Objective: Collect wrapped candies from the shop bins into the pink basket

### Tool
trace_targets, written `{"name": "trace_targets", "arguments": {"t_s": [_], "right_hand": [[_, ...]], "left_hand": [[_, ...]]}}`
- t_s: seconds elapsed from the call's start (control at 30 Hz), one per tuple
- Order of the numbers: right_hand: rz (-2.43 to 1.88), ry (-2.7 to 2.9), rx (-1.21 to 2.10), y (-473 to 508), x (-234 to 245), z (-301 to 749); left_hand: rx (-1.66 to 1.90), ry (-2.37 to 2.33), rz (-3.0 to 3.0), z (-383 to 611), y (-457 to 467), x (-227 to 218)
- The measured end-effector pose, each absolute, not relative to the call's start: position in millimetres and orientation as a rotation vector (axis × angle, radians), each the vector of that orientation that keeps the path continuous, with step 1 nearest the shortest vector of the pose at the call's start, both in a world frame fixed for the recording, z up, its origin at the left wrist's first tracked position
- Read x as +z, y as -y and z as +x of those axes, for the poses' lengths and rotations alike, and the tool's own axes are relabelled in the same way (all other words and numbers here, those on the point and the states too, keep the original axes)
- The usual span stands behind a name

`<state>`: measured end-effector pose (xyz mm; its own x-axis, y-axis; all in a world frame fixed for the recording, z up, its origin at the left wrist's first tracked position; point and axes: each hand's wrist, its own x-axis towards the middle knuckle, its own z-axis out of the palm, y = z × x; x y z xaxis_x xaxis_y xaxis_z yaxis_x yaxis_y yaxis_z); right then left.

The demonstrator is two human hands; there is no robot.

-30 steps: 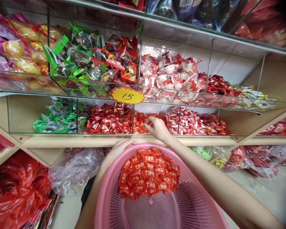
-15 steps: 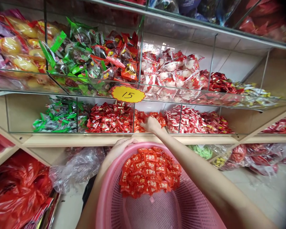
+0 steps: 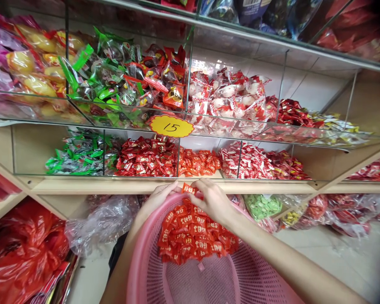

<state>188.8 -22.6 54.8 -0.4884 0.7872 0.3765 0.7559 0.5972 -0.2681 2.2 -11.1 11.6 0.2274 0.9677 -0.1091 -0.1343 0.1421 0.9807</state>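
A pink mesh plastic basket [image 3: 136, 253] is tilted below the shelf, a heap of red wrapped candies [image 3: 193, 236] at its far end. My left hand [image 3: 163, 195] grips the basket's far rim on the left. Above that rim, my right hand [image 3: 213, 200] is closed on a red candy packet [image 3: 189, 188], which shows at the fingertips; whether more lie in the palm is hidden. Behind the hands, a compartment holds matching red candies [image 3: 199, 162], some bare shelf showing at its front right.
Glass dividers part the shelf bins. Dark red candies [image 3: 147, 156] lie left, red-and-white candies [image 3: 248, 160] right. A yellow price tag [image 3: 171, 126] reads 15. Below are a red plastic bag [image 3: 25, 257], clear bags [image 3: 103, 221] and green packets [image 3: 262, 207]. The wooden shelf edge [image 3: 98, 186] runs close ahead.
My right hand has drawn back from the red candy compartment to above the basket's far rim, bringing a red candy packet. The left hand stays on the rim.
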Motion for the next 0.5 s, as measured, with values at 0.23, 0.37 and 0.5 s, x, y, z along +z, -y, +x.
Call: {"name": "trace_targets", "arguments": {"t_s": [0.23, 0.37, 0.5], "right_hand": [[-1.271, 2.379, 0.057, 22.4, 36.2, 175.4], [-1.256, 2.116, 0.507, 21.9, 27.8, 174.9], [-1.310, 1.630, 1.300, 23.0, 24.6, 179.4]], "left_hand": [[0.927, -0.967, 1.096, 0.4, 10.2, 5.2], [0.910, -0.968, 1.110, -2.1, 7.4, -0.7], [0.910, -0.926, 1.129, -1.5, 8.2, 0.9]]}}
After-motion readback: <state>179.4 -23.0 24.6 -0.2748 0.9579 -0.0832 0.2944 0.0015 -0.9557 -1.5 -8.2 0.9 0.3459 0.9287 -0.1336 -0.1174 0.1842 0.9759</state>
